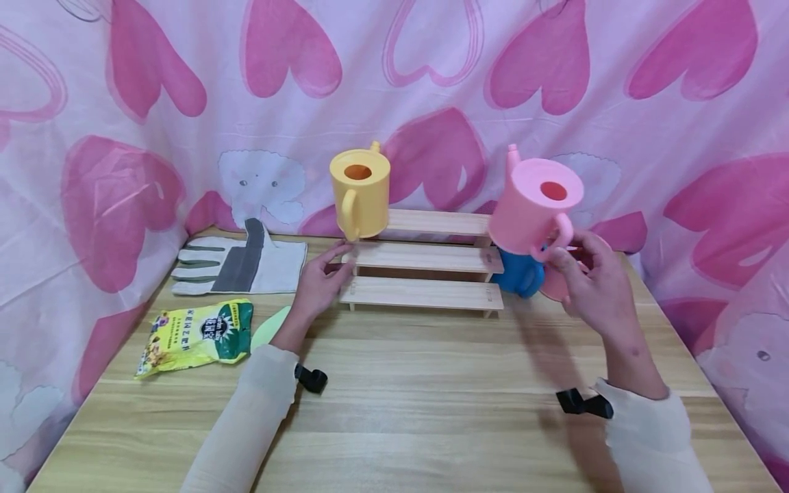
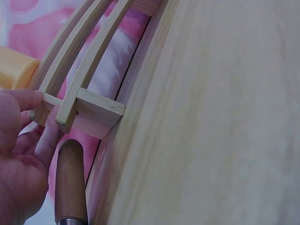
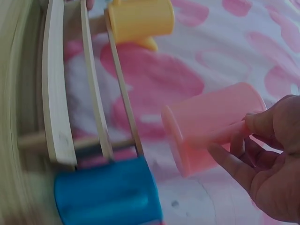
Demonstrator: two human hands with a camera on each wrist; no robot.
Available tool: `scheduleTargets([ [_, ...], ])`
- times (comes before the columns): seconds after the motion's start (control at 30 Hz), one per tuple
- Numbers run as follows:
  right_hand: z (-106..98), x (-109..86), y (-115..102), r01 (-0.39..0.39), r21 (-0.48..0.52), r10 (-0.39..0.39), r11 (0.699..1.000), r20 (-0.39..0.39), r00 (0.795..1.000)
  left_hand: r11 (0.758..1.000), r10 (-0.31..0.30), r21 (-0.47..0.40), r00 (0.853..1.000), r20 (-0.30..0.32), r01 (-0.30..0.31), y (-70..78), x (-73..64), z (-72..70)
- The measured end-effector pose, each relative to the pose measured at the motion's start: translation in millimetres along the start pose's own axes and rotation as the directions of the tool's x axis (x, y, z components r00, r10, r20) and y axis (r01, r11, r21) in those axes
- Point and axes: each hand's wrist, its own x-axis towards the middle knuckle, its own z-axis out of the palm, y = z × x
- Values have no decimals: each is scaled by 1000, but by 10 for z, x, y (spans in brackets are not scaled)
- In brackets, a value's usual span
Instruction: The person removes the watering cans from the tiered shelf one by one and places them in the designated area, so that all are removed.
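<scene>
My right hand [image 1: 594, 284] holds a pink watering can [image 1: 524, 212] by its handle, raised beside the top tier of a three-tier wooden shelf [image 1: 425, 294]. In the right wrist view the fingers curl at the can's handle [image 3: 225, 132]. My left hand [image 1: 320, 277] grips the left end of the shelf's middle tier; the left wrist view has thumb and fingers around that board end [image 2: 41, 105]. On the top tier's left end stands a yellow watering can [image 1: 364, 198]. A blue watering can [image 1: 520, 272] stands against the shelf's right side, partly hidden by the pink one.
At the left lie a grey-and-white work glove [image 1: 277, 267] and a yellow-green bag [image 1: 197, 335]. A light-green piece [image 1: 269, 327] shows beside my left forearm. A tool's wooden handle [image 2: 71, 183] is near my left hand. Heart-patterned cloth [image 1: 290, 48] hangs behind the table [image 1: 419, 424].
</scene>
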Motion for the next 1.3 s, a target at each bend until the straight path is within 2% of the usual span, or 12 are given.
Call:
scheduleTargets([
  [0.1, -137, -37, 107, -40, -3, 40, 999, -25, 999, 1000, -3, 9, 1000, 0, 3, -6, -3, -6],
  [0.33, -446, -95, 294, -149, -83, 145, 985, -52, 988, 1000, -12, 25, 1000, 1, 12, -22, -10, -15],
  [0.43, -575, -102, 345, -204, -67, 201, 977, -60, 978, 999, -18, 33, 1000, -3, 18, -24, -5, -15],
  [0.67, -846, -51, 507, -262, -38, 254, 964, -148, 956, 999, -21, 34, 1000, -4, 21, -9, -6, -16],
  [0.93, -1070, 37, 723, -377, -90, 354, 922, -200, 913, 1000, -15, 27, 1000, -2, 15, 7, -11, -15],
  [1.1, -1173, 46, 837, -463, -82, 443, 883, -186, 877, 1000, -9, 22, 1000, -3, 9, 11, -12, -12],
  [1.17, -1202, 33, 880, -504, -120, 479, 855, -187, 858, 1000, -3, 15, 1000, 0, 3, 16, -14, -11],
  [1.3, -1242, 14, 975, -526, -120, 499, 842, -199, 843, 1000, 7, 4, 1000, 5, -7, 16, -13, -6],
])
